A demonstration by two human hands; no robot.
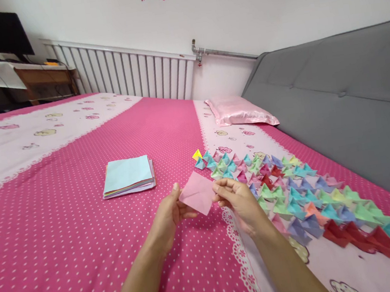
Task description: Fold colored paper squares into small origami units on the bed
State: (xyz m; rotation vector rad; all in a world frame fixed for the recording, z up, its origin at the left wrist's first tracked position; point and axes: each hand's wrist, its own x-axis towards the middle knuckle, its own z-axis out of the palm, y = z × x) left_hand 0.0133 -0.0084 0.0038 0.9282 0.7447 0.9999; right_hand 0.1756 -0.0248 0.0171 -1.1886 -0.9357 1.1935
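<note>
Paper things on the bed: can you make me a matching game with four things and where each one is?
Things:
1 pink sheet
2 paper stack
3 folded paper shapes
4 pillow

Places:
A in rows, right of the hands
B far off, by the grey headboard
C pinched by the left hand and right hand
D flat on the dotted cover, left of the hands

Pairs: 1-C, 2-D, 3-A, 4-B

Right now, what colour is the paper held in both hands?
The paper is pale pink, clearest in the head view.
</note>
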